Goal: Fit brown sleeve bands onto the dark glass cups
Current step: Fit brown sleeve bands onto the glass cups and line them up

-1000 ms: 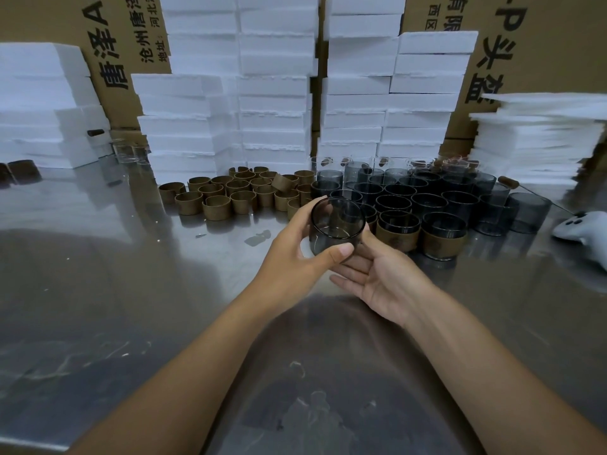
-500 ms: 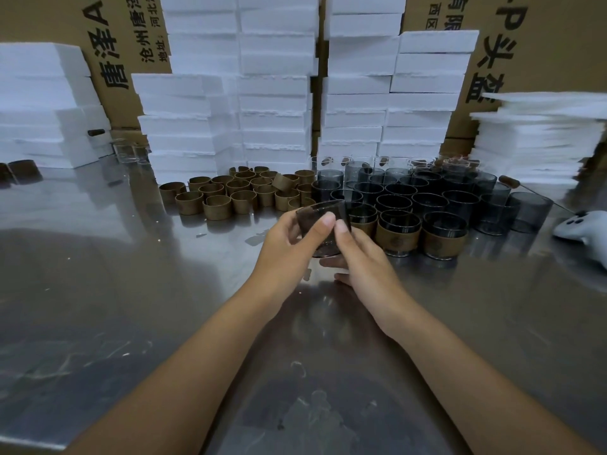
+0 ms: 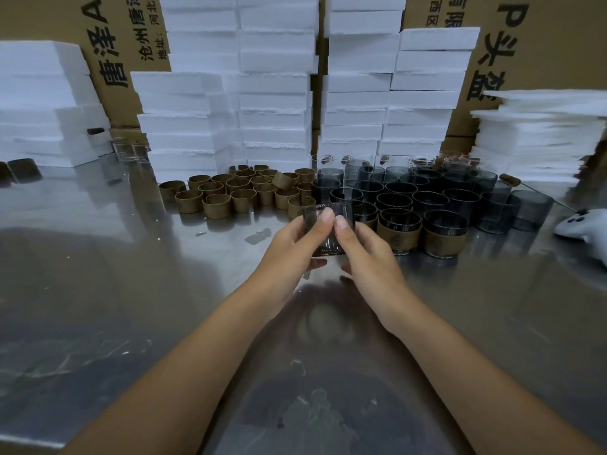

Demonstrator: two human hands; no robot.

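Left grip, right grip both pinching dark smoked glass cup above steel counter. Risk of slipping on smooth wall, dropping onto brown-banded glass cups just beyond.

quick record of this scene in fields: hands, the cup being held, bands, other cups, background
held cup: dark glass, no band visible
left hand: grips it, thumb on its near wall
right hand: grips the same cup, thumb beside the left one
bare cups: dark, in rows behind the hands
loose bands: brown, clustered left of the bare cups
banded cups: two in the front row, right of the hands
background: white foam stacks, cardboard boxes
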